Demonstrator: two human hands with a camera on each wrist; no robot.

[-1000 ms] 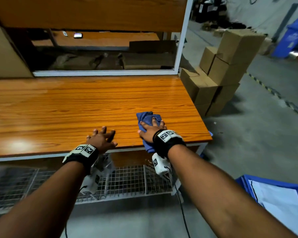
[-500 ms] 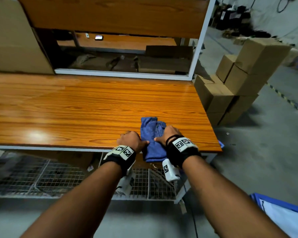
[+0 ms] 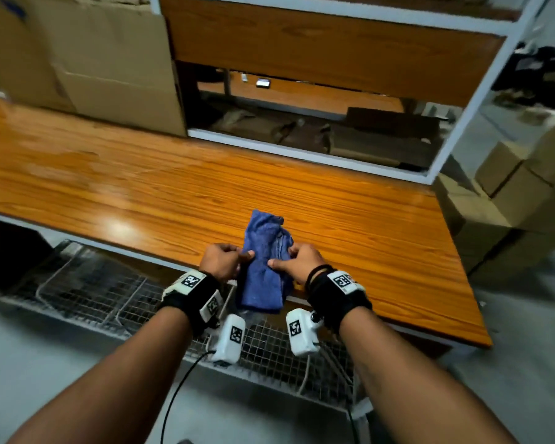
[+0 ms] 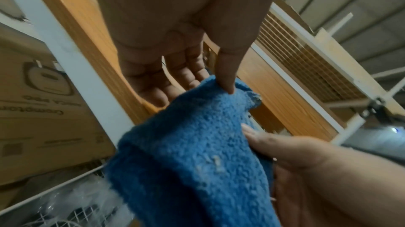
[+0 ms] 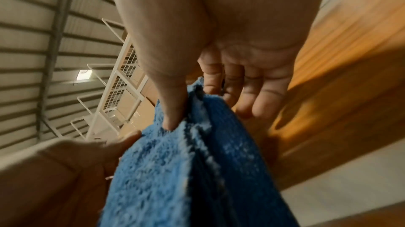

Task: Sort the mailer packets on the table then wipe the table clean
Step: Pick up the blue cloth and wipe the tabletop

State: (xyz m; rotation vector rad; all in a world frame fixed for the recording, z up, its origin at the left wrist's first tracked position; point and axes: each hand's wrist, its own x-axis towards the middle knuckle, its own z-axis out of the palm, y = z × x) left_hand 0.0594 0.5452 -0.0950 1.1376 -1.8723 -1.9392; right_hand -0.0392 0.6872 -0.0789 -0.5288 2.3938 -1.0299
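Observation:
A folded blue cloth (image 3: 263, 261) lies over the front edge of the orange wooden table (image 3: 141, 193), its lower end hanging below the edge. My left hand (image 3: 223, 259) pinches the cloth's left side between thumb and fingers, and my right hand (image 3: 297, 261) pinches its right side. In the left wrist view the thumb presses on the blue cloth (image 4: 197, 152) with the fingers behind it. The right wrist view shows the thumb dug into the blue cloth (image 5: 197, 170) the same way. No mailer packets are in view.
A white wire-mesh shelf (image 3: 109, 302) runs under the table front. Large cardboard sheets (image 3: 84, 59) lean at the table's back left. A wooden shelf unit with a white frame (image 3: 318, 155) stands behind. Stacked cardboard boxes (image 3: 510, 193) sit on the floor at the right.
My left hand left the table edge and took hold of the cloth's left side. My right hand went from pressing flat on the cloth to pinching it, and the cloth now hangs further over the edge.

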